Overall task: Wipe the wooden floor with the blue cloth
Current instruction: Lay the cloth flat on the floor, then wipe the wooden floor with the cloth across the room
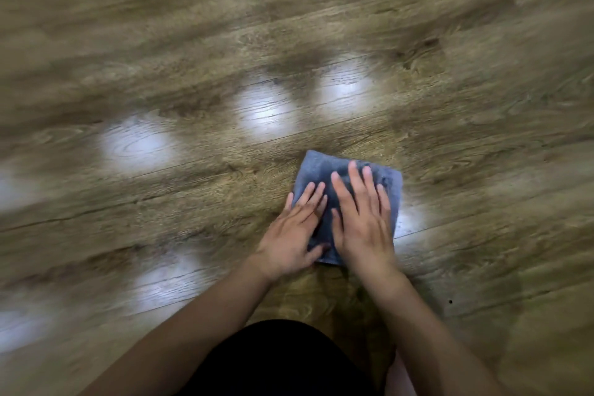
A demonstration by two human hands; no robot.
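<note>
cloth (324, 170), folded, flat on floor (418, 42) right of frame centre, left hand (291, 230) and right hand (361, 219) pressing it with straight fingers; looks soft, light, likely bunches—best held by flat palms.

Wooden floor (321, 10) motion-blurred toward edges; blue cloth (316, 170) middle hidden under left hand (289, 231), right hand (363, 222); forearms cut off at bottom edge.

We see dim warm light, heavy motion blur smearing the wooden floor (193, 26) toward the edges, several white glare patches (138, 145) from overhead lights, centre sharper, wide-angle bending.
</note>
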